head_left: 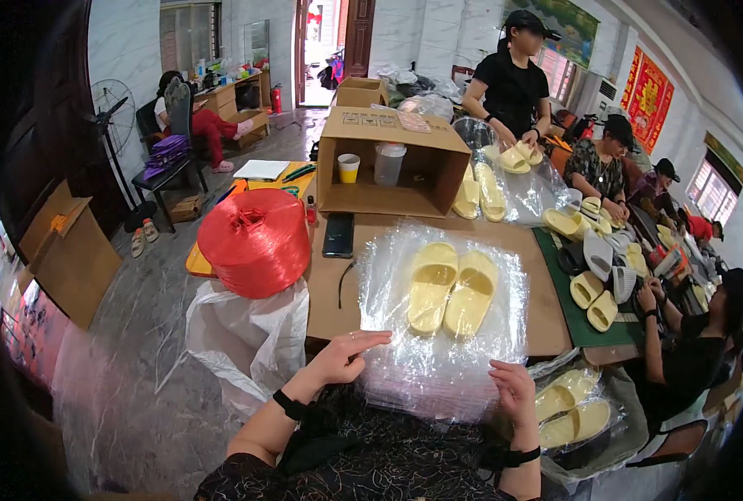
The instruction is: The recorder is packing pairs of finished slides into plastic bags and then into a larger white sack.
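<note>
Pale-yellow moulded slippers [465,296], an open-backed pair, are laid side by side on a stack of clear, glossy plastic bags [405,376], which is spread over a brown cardboard-coloured tabletop [545,305] and appears to reach past its near edge. Whether the pair lies under the top layer of film or only upon it cannot be told. The hands are held well apart and neither is closed on the slippers: the left hand [342,355] is placed at the near left of the stack, its index finger stretched over the film, and the right hand [516,388] is held loosely curled at the near right edge. Whether any film is pinched there cannot be made out. The step in hand is judged to be the handling of the top bag around the pair. Slick sheets are likely to cling, so a single layer should be separated at its edge before being lifted, with the layers below kept pressed flat. The slippers are best kept together and square to the bag, and the film drawn evenly from both sides, well clear of the black smartphone [338,235] and the big red roll of plastic twine [255,242].
</note>
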Demonstrator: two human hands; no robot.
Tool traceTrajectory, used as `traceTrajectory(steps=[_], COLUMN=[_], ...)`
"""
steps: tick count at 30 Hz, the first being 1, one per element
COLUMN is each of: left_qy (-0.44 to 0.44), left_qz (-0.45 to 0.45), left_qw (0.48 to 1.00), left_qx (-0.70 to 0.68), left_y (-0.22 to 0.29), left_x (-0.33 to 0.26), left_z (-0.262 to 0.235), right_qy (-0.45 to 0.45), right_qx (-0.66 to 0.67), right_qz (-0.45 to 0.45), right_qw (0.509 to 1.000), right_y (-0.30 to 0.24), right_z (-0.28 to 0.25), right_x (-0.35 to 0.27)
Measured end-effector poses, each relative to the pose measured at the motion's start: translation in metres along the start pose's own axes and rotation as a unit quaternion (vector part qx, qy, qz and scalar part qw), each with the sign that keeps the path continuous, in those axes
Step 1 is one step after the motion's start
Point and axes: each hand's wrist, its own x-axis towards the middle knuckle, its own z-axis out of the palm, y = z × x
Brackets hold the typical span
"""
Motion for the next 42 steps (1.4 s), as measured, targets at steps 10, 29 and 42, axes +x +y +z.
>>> traceTrajectory(steps=[10,29,42], left_qy=[-0.011,0.047,0.135], left_qz=[0.060,0.019,-0.125], left_qw=[0.993,0.997,0.981], left_qx=[0.097,0.056,0.057], left_y=[-0.006,-0.013,-0.012], left_x=[-0.004,0.004,0.040], left_z=[0.012,0.010,0.028], right_qy=[0.054,0.020,0.175], right_qx=[0.169,0.202,0.138], right_qz=[0.137,0.200,0.286], right_qw=[0.975,0.958,0.932], right_y=[-0.003,0.044,0.048], right_z=[0.005,0.006,0.017], right_x=[-0.006,-0.018,0.016])
